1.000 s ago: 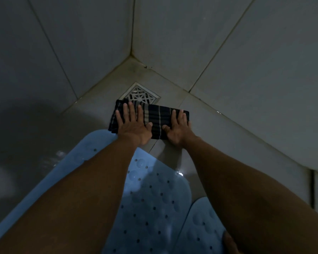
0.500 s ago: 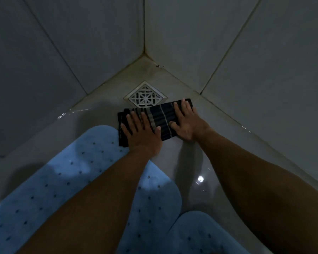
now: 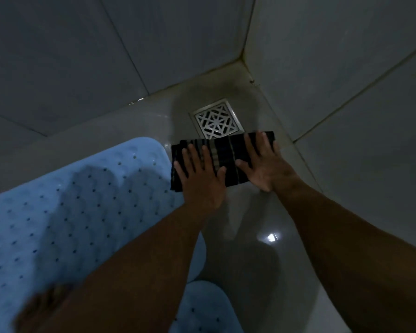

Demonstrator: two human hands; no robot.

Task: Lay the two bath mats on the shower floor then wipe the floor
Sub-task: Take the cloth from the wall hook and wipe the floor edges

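Note:
A folded dark striped cloth (image 3: 222, 153) lies flat on the pale shower floor (image 3: 250, 236), just below the drain. My left hand (image 3: 201, 175) presses on its left half with straight spread fingers. My right hand (image 3: 264, 164) presses on its right half the same way. A light blue perforated bath mat (image 3: 70, 212) lies on the floor at the left, its end close to the cloth. The rounded end of a second blue mat (image 3: 202, 306) shows at the bottom, partly hidden by my left forearm.
A square metal drain grate (image 3: 216, 118) sits in the floor corner, touching the cloth's far edge. Grey tiled walls (image 3: 346, 68) meet right behind it. A bare foot (image 3: 43, 306) rests on the left mat at the bottom left. The wet floor reflects a light spot.
Both hands slid the cloth back off the drain and toward me; the grate, partly covered a second ago, now shows whole. The view swung left, putting the corner at upper right.

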